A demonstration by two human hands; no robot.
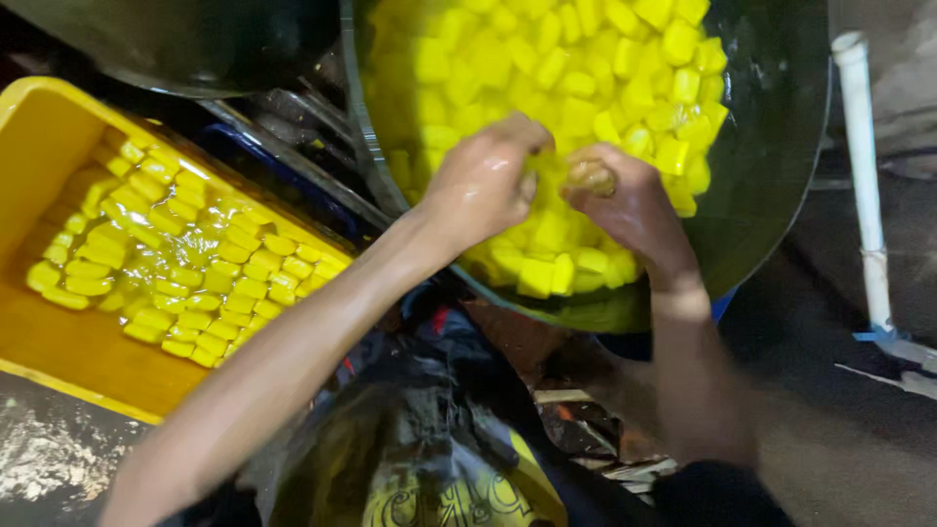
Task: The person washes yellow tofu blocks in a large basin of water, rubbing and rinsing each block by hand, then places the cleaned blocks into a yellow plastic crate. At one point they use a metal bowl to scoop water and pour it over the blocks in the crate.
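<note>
Nearest, a yellow tray at the left holds wet yellow blocks in rows. Beyond it, both hands meet over a large dark pan heaped with yellow cubes. The left hand is curled, fingers pinched at the pile; the right hand closes on a small brownish piece. The cubes look soft, slick and easily crushed, best taken gently by opposite sides.
</note>
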